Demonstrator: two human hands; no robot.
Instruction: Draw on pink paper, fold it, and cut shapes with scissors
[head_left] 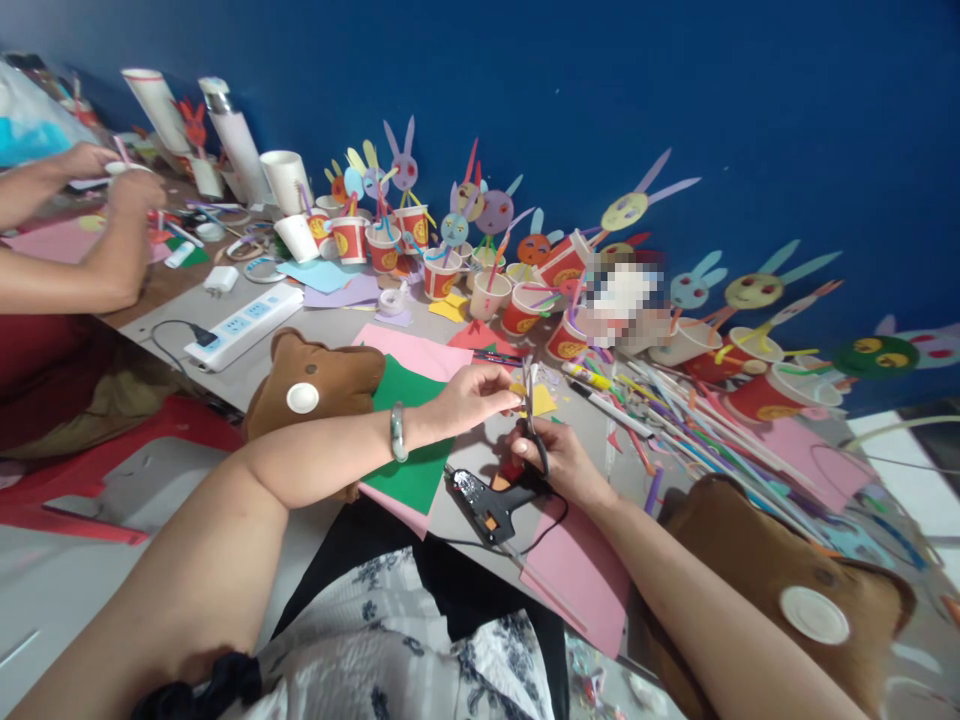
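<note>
My right hand (559, 455) is closed around the handles of a pair of scissors (531, 400), whose blades point up and away from me. Just left of the blades, my left hand (484, 395) pinches a small piece of yellow paper (517, 390), partly hidden by the fingers. Below both hands a black glue gun (495, 500) lies on the table with its cord trailing toward me. Beneath my left forearm are a green paper sheet (409, 470) and a pink paper sheet (420, 352). A yellow paper scrap (541, 400) lies behind the scissors.
Red and white paper cups (382, 245) with paper rabbit heads line the wall. Straws and pens (705, 430) crowd the right side. A power strip (244, 325) sits at left, near a brown cushion (322, 375); another brown cushion (750, 540) is at right. A co-worker's hands (127, 190) hold something.
</note>
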